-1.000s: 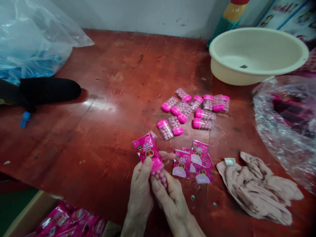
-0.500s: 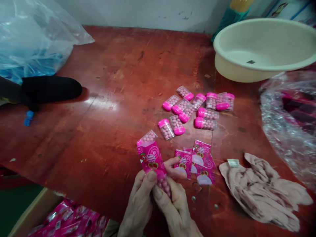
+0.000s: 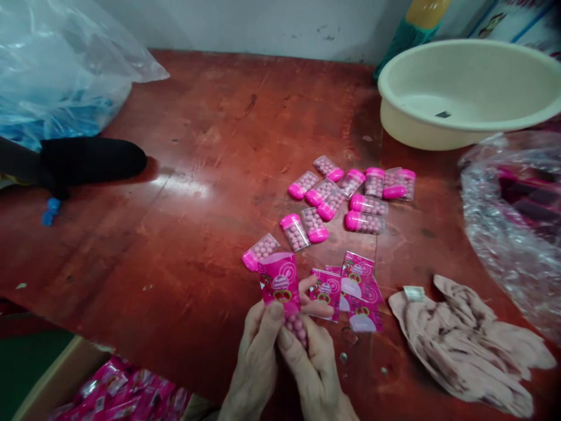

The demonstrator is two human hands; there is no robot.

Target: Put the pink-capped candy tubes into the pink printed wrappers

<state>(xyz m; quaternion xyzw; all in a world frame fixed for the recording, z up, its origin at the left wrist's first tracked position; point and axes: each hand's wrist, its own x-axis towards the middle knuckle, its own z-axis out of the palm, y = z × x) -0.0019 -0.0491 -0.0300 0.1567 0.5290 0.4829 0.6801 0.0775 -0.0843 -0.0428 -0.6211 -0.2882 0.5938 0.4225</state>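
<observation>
In the middle foreground, a pink printed wrapper sleeve (image 3: pixel 279 278) is partly over a clear container of pink candy balls (image 3: pixel 297 327). My left hand (image 3: pixel 252 356) pinches the sleeve near its lower end with the thumb on top. Closed round the lower part of the candy container is my right hand (image 3: pixel 316 362), its outer fingers stretched away to the right. Just beyond the sleeve lies another candy container (image 3: pixel 262 251) with a pink cap. Several flat pink sleeves (image 3: pixel 359 298) lie to the right of my hands, overlapping each other.
Several capped candy containers (image 3: pixel 329 202) lie loosely grouped on the red table (image 3: pixel 210 146). Around the edges are a cream basin (image 3: pixel 421 137), a plastic bag (image 3: pixel 491 245), a crumpled cloth (image 3: pixel 473 345), a dark padded object (image 3: pixel 94 161) and a box of pink packets (image 3: pixel 120 389).
The wrapper sleeve and my hands have shifted slightly right, and the sleeve stands more upright. More of the loose container behind it now shows.
</observation>
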